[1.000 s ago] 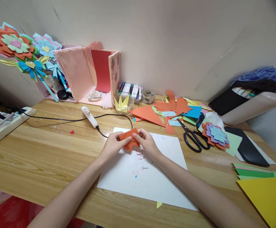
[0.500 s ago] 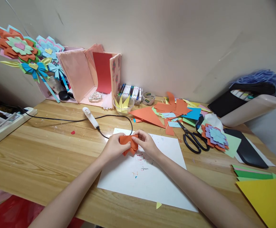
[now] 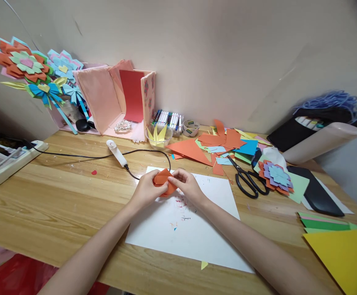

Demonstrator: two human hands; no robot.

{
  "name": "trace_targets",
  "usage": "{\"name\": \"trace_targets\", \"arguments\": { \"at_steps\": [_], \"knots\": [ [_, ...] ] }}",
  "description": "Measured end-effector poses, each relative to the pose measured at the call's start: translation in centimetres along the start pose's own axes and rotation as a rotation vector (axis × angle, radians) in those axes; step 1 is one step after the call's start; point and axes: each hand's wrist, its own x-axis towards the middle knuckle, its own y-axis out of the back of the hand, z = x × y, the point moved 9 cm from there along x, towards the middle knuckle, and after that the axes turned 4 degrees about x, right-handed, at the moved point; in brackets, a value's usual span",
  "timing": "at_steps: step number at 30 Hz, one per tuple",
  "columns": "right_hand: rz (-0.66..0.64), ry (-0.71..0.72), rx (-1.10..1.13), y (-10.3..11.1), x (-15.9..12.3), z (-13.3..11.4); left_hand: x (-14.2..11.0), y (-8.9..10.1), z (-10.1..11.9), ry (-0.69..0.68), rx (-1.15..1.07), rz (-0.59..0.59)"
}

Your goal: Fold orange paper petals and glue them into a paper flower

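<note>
A folded piece of orange paper (image 3: 163, 177) is held between both hands, over the upper part of a white sheet (image 3: 193, 237). My left hand (image 3: 147, 189) pinches its left side, the thumb lying across the front. At the right edge, my right hand (image 3: 187, 186) grips it with thumb and curled fingers. The paper's back and some fingertips are hidden. Coloured marks dot the white sheet beneath. Just beyond my left hand lies a white hot glue gun (image 3: 117, 153) with a black cord.
Black-handled scissors (image 3: 248, 178) and a layered paper flower (image 3: 276, 178) lie to the right. Behind them are paper scraps (image 3: 221, 141). A clear bowl (image 3: 161, 141) holds yellow paper petals. Coloured sheets (image 3: 344, 254) sit front right; a power strip (image 3: 15, 164) is far left.
The orange paper has changed outline: a pointed corner now stands up at its top, where the edge was flatter. Both hands keep their hold in nearly the same place.
</note>
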Motion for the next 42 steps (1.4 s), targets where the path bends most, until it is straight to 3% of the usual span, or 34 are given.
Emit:
{"name": "trace_targets", "arguments": {
  "at_steps": [10, 20, 25, 27, 34, 38, 42],
  "knots": [
    [0.001, -0.069, 0.058, 0.0, 0.1, 0.4, 0.8, 0.8, -1.5, 0.097, -0.369, 0.066],
    [0.059, -0.075, 0.08, 0.6, 0.0, 0.6, 1.2, 1.7, -2.6, 0.195, -0.48, 0.169],
    [0.004, -0.053, 0.037, 0.0, -0.1, 0.3, 1.1, 0.9, -2.2, 0.177, -0.418, 0.025],
    [-0.004, -0.035, 0.028, -0.1, -0.1, 0.2, 1.1, 0.8, -2.3, 0.177, -0.425, -0.005],
    [0.013, 0.021, 0.049, -0.1, -0.3, 0.5, 1.1, 2.2, -2.0, 0.146, -0.459, 0.086],
    [-0.004, 0.116, -0.104, -0.3, -0.8, -0.4, 1.0, 2.3, -1.8, 0.147, -0.477, 0.079],
    [0.005, 0.281, -0.285, -0.4, -1.6, -2.6, 0.8, 3.3, -0.3, 0.048, -0.366, 0.081]
  ]
}}
